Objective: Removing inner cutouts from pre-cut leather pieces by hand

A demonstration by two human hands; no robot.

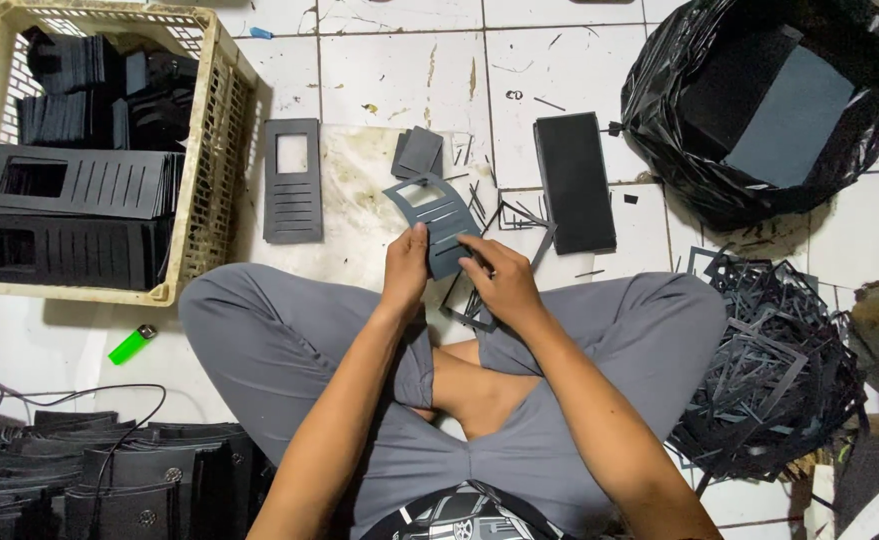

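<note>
- A thin dark die-cut sheet (439,222), with one window and several slits, is held above the floor just ahead of the crossed legs; the left hand (406,272) is clamped on its lower edge, thumb on top.
- The right hand (499,282) is closed, fingers pinched at the sheet's slit area; what is pinched cannot be told.
- Risk: the narrow bars between slits may tear if pulled sideways, being thin.
- Risk: the sheet may crease under the left thumb's grip.
- Risk: offcuts may drop onto the scrap strips (489,215) just beyond the right hand and get mixed.
- Counted: one finished sheet (292,180) flat on the floor beyond the left hand; one black stack (574,182) beyond the right hand.
- One crate (221,130), far left; one green lighter (131,345); one black bag (759,110); one scrap pile (779,370), right.
</note>
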